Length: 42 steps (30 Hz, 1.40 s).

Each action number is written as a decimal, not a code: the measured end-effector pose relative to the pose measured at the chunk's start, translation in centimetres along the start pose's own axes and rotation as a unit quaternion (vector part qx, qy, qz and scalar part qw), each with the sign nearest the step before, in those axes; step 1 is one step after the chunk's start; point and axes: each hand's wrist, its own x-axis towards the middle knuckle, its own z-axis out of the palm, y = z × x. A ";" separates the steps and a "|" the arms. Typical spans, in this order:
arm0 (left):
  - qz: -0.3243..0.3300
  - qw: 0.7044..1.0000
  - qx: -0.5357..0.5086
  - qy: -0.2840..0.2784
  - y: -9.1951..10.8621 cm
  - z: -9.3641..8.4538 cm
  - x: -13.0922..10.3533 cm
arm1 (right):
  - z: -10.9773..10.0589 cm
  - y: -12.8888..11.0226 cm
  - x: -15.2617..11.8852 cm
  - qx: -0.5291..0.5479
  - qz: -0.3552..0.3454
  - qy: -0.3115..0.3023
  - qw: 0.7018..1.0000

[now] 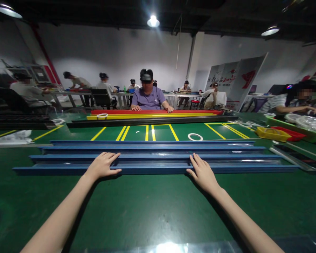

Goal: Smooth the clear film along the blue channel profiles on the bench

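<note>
Several long blue channel strips (152, 170) lie side by side across the green table in front of me. Toward their left half, my left hand (102, 166) rests on the nearest strips, with its thumb along the front edge and its fingers stretched over the rails. My right hand (201, 171) lies on the same strips right of the middle, fingers stretched out and thumb apart at the front edge. Both hands appear to touch the strips without being wrapped around them.
Red strips (152, 112), yellow strips and black strips (147, 122) lie farther back, with a seated person's hands on the red ones. A white ring (195, 137) lies between. Yellow (274, 134) and red trays stand at right; dark strips (21, 123) lie at left.
</note>
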 end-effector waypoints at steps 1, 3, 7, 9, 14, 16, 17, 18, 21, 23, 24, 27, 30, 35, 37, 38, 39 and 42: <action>0.000 1.000 0.002 -0.003 -0.2 0.1 0.1 | 0.0 -0.1 0.1 -0.002 0.000 0.000 1.000; -0.002 1.000 0.004 -0.010 -0.4 0.2 0.3 | 0.1 -0.3 0.4 -0.003 0.000 -0.001 1.000; -0.004 1.000 0.004 -0.030 -0.3 0.1 0.4 | -0.2 -0.6 0.6 0.000 0.004 -0.012 1.000; 0.005 0.999 -0.005 -0.048 -0.3 -0.1 0.4 | -0.5 -0.5 0.5 0.000 0.005 -0.028 1.000; 0.049 0.995 -0.040 -0.082 -0.2 -1.4 0.9 | -1.4 0.8 1.4 0.019 0.001 -0.064 0.998; 0.060 0.994 -0.050 -0.072 0.4 -2.0 1.8 | -1.5 1.6 2.5 0.027 0.009 -0.069 0.997; 0.062 0.995 -0.054 -0.062 0.8 -2.2 2.5 | -1.5 2.0 3.2 0.030 0.014 -0.072 0.997; 0.060 0.995 -0.057 -0.050 1.4 -2.3 3.4 | -1.3 2.3 4.1 0.032 0.018 -0.077 0.996; 0.038 0.997 -0.066 -0.025 3.4 -1.9 6.5 | -0.6 2.8 7.1 0.040 0.034 -0.105 0.993; 0.018 0.997 -0.068 -0.026 4.8 -1.1 8.8 | 0.2 2.7 9.0 0.057 0.026 -0.123 0.990; 0.006 0.997 -0.072 -0.032 5.4 -0.6 9.8 | 0.6 2.5 9.9 0.064 0.022 -0.128 0.989; -0.028 0.992 -0.102 -0.063 6.8 0.9 12.4 | 2.0 1.8 11.8 0.089 0.003 -0.137 0.987; -0.067 0.988 -0.123 -0.068 7.5 2.1 13.9 | 3.0 1.2 12.8 0.111 0.013 -0.158 0.981; -0.111 0.979 -0.130 -0.113 8.0 3.1 14.8 | 3.3 1.0 13.1 0.113 0.026 -0.190 0.975; -0.108 0.976 -0.135 -0.134 7.9 3.2 14.8 | 3.0 1.1 13.3 0.107 0.015 -0.191 0.976; -0.104 0.975 -0.138 -0.138 7.8 3.2 14.9 | 2.9 1.1 13.4 0.104 0.012 -0.191 0.976; -0.101 0.975 -0.141 -0.140 7.7 3.2 15.0 | 2.8 1.1 13.6 0.101 0.011 -0.191 0.976; -0.098 0.974 -0.138 -0.148 7.3 3.2 15.4 | 2.6 1.0 14.3 0.088 0.006 -0.192 0.977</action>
